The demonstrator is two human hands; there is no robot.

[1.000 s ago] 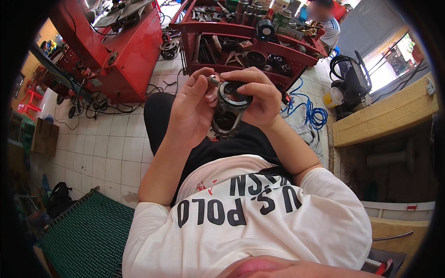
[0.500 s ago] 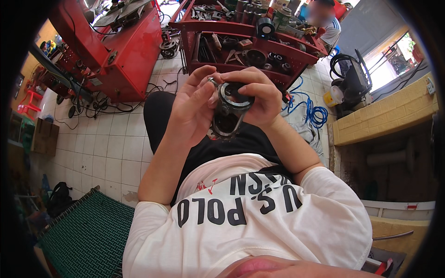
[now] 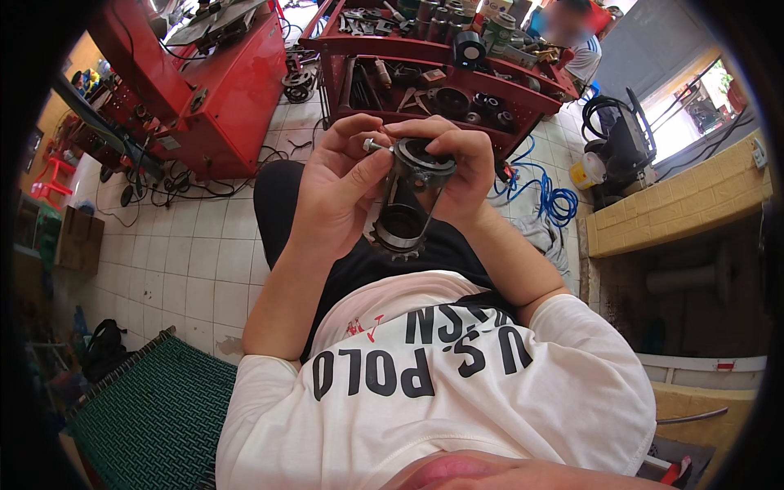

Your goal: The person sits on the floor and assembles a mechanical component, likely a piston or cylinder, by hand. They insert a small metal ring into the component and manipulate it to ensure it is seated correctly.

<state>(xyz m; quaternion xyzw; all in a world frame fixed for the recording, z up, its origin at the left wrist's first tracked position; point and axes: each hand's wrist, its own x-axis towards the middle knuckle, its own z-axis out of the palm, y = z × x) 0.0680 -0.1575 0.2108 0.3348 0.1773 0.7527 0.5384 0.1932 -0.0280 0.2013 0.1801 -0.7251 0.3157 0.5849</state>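
Note:
In front of my lap, both hands hold up a dark, greasy cylindrical metal part (image 3: 402, 227). Its body has wide cut-out sides, a thick ring at the top and small teeth round the lower rim. From its upper left side sticks a small silver bolt (image 3: 373, 146). My right hand (image 3: 467, 167) grips the top ring, its fingers over the upper edge. My left hand (image 3: 339, 175) is closed around the left side, the thumb by the body just below the bolt and the index finger curled above it. Its other fingertips are partly hidden.
A red tool cart (image 3: 441, 69) with tools and cans stands ahead, a red machine (image 3: 216, 106) at the left. Blue hose (image 3: 555, 200) lies coiled on the tiled floor. A green woven seat (image 3: 155, 408) is at lower left. Another person (image 3: 584, 61) sits beyond the cart.
The metal part has tilted, so more of its side and toothed rim shows. The bolt now shows more clearly, with the left index finger and thumb further apart around it.

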